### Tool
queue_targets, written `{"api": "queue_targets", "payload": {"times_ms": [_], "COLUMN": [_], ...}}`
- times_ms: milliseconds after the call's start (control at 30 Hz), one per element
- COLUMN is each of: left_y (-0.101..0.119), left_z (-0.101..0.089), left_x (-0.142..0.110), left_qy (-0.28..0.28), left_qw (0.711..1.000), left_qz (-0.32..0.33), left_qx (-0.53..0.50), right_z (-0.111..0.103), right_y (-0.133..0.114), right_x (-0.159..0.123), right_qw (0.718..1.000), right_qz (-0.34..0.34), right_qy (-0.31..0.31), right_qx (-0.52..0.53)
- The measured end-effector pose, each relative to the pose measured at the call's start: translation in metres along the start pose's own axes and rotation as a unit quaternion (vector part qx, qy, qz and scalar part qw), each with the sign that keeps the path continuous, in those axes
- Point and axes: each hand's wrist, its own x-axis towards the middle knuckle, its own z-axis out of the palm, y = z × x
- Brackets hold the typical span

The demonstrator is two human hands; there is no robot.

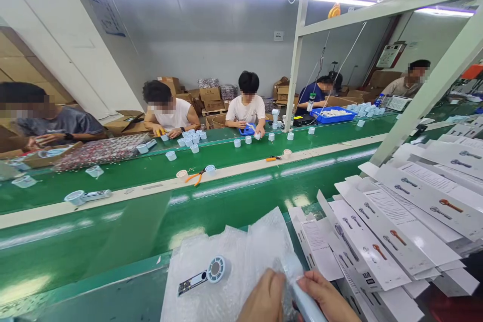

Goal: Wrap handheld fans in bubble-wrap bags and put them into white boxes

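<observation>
At the bottom edge my left hand (266,298) and my right hand (327,298) are both closed around a pale blue stick-shaped device (304,299) half wrapped in a clear bubble-wrap bag (289,266). A stack of bubble-wrap bags (211,261) lies just left of my hands. On it rests a small round pale blue fan part with a dark strip (207,273).
Flat white printed cartons (396,221) are fanned out to my right. A green conveyor belt (151,196) carries small blue-white parts and orange pliers (196,176). Several people sit across it, with a blue tray (332,114) and cardboard boxes behind. A metal frame post (426,105) slants at right.
</observation>
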Motion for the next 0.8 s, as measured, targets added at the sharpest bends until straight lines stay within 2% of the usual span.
{"api": "queue_targets", "payload": {"times_ms": [67, 100, 167, 267, 300, 333, 400, 500, 633, 667, 733, 800], "left_y": [-0.003, -0.003, 0.001, 0.009, 0.009, 0.009, 0.003, -0.008, -0.010, -0.009, -0.009, -0.012], "left_z": [0.000, 0.000, -0.002, 0.001, 0.003, 0.005, 0.008, 0.005, -0.027, -0.036, -0.050, -0.050], "left_x": [0.002, 0.003, 0.006, 0.012, 0.014, 0.016, 0.017, 0.013, 0.000, -0.003, -0.006, -0.005], "left_qy": [0.042, 0.042, 0.010, -0.074, -0.084, -0.077, -0.023, 0.054, 0.141, 0.163, 0.184, 0.152], "left_qw": [0.992, 0.989, 0.990, 0.995, 0.994, 0.994, 0.992, 0.989, 0.976, 0.970, 0.961, 0.966], "left_qz": [-0.097, -0.116, -0.102, -0.017, -0.006, -0.006, -0.015, 0.000, 0.007, 0.008, 0.011, -0.005], "left_qx": [-0.063, -0.086, -0.097, -0.060, -0.063, -0.077, -0.121, -0.140, -0.166, -0.181, -0.205, -0.209], "right_z": [0.000, -0.001, -0.002, -0.005, -0.007, -0.008, -0.012, -0.017, -0.010, -0.004, 0.012, 0.028], "right_y": [0.002, 0.004, 0.006, 0.012, 0.015, 0.017, 0.021, 0.012, -0.033, -0.044, -0.060, -0.062], "right_x": [0.001, 0.003, 0.007, 0.018, 0.021, 0.023, 0.022, 0.006, -0.032, -0.039, -0.045, -0.039], "right_qw": [0.999, 0.999, 0.997, 0.989, 0.985, 0.982, 0.977, 0.963, 0.905, 0.900, 0.917, 0.940], "right_qz": [-0.014, -0.026, -0.057, -0.092, -0.095, -0.091, -0.089, -0.117, -0.189, -0.203, -0.221, -0.211], "right_qy": [0.007, 0.004, 0.013, 0.046, 0.052, 0.055, 0.057, 0.064, 0.030, 0.016, -0.009, -0.051], "right_qx": [-0.027, -0.038, -0.056, -0.107, -0.132, -0.155, -0.186, -0.235, -0.381, -0.386, -0.333, -0.262]}}
